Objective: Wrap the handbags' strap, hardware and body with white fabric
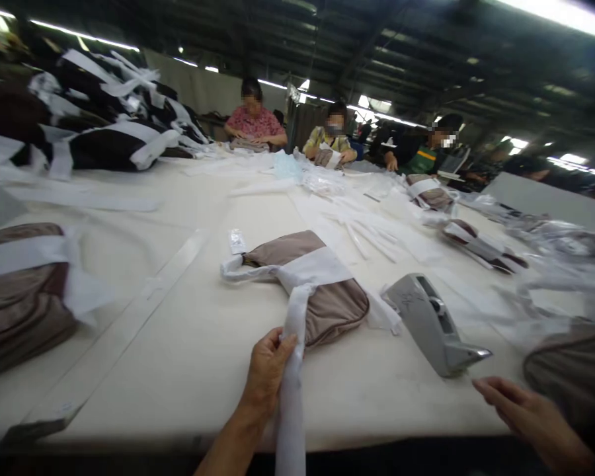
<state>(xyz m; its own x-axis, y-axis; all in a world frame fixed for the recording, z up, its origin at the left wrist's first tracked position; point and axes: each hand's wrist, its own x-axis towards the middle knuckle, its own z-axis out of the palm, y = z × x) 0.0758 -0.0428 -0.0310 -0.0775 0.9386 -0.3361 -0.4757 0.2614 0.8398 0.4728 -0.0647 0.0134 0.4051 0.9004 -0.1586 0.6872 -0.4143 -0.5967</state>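
Observation:
A taupe fabric bag [327, 301] lies on the white table [193, 357] in front of me, wrapped in white paper. A long white paper strip [293, 370] runs from the bag toward me. My left hand [268, 373] is closed round that strip near the table's front edge. My right hand [525, 410] hovers at the lower right with fingers stretched out, holding nothing, just below a grey tape dispenser [434, 324]. A small packet [237, 240] lies beside the bag's far end.
Wrapped taupe bags sit at the left edge [20, 297] and lower right [575, 377]. A pile of dark wrapped bags [104, 119] rises at back left. Three people [252, 122] work at the far side amid plastic sheets [550, 244] and loose paper strips [371, 238].

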